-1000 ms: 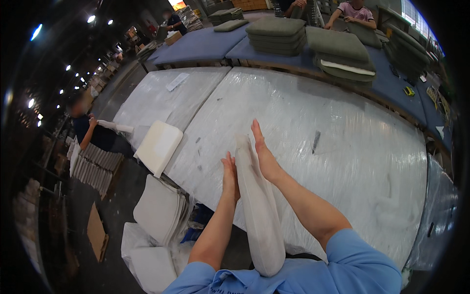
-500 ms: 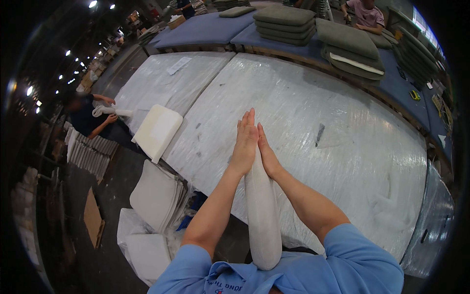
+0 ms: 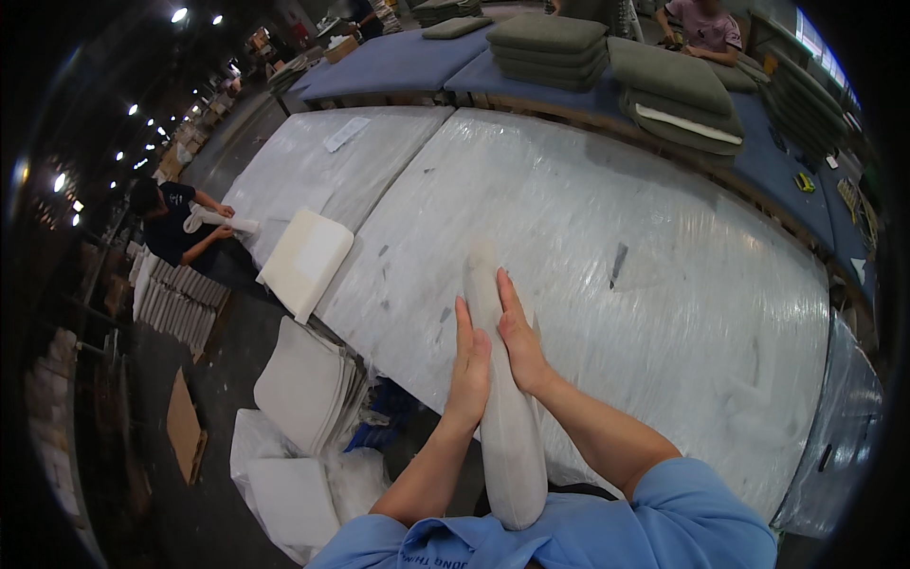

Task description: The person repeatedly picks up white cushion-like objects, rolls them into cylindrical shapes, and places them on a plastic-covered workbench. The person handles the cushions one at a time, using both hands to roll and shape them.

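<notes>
A pale, fabric-covered seat cushion point(image 3: 512, 446) stands on edge in front of me, its near end against my shirt and its far end over the wrapped table. My left hand point(image 3: 469, 368) lies flat along its left face, fingers stretched forward. Against the right face rests the palm of my right hand point(image 3: 520, 337), its fingers also straight and reaching a little farther. Neither hand curls its fingers round the cushion, which sits between the two palms. Its broad faces are mostly hidden, since I see it edge-on.
Plastic film covers the wide table point(image 3: 607, 218). A cream cushion point(image 3: 308, 264) lies at its left corner, near a person point(image 3: 180, 228) handling white fabric. Pale cushions point(image 3: 299, 379) are stacked on the lower left. Green cushions point(image 3: 550, 47) sit on blue tables beyond, with another person point(image 3: 706, 33) there.
Both hands have slid back toward me along the cushion's faces and moved apart, uncovering its far end. The person at the left has shifted slightly.
</notes>
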The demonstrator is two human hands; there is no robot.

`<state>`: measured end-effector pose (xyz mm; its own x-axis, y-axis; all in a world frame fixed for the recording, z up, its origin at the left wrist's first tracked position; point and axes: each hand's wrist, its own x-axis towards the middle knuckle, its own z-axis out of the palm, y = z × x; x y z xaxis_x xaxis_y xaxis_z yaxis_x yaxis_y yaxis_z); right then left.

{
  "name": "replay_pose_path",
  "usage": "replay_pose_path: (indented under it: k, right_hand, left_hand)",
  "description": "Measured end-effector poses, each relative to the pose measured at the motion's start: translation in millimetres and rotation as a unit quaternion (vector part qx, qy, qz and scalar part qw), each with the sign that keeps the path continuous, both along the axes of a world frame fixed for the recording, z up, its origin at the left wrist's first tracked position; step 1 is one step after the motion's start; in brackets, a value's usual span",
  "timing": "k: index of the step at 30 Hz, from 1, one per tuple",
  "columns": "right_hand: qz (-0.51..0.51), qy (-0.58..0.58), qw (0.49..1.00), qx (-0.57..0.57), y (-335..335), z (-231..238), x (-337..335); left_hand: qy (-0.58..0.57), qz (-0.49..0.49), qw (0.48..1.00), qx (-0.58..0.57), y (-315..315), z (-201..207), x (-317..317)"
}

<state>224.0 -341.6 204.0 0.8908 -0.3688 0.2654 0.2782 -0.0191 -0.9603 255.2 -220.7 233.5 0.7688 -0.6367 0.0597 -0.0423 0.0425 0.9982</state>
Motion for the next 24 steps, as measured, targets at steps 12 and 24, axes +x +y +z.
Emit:
replay_pose_path:
  k: [12,24]
  right_hand:
    - [0.045,0.048,0.991,0.12,-13.3,2.6,-0.4]
    - [-0.032,-0.01,0.999,-0.023,-11.3,-9.2,-9.2]
  left_hand:
    - [0.174,0.009,0.977,-0.122,-3.2,-9.9,3.9]
    - [0.004,-0.031,0.998,-0.053,-39.9,14.9,23.1]
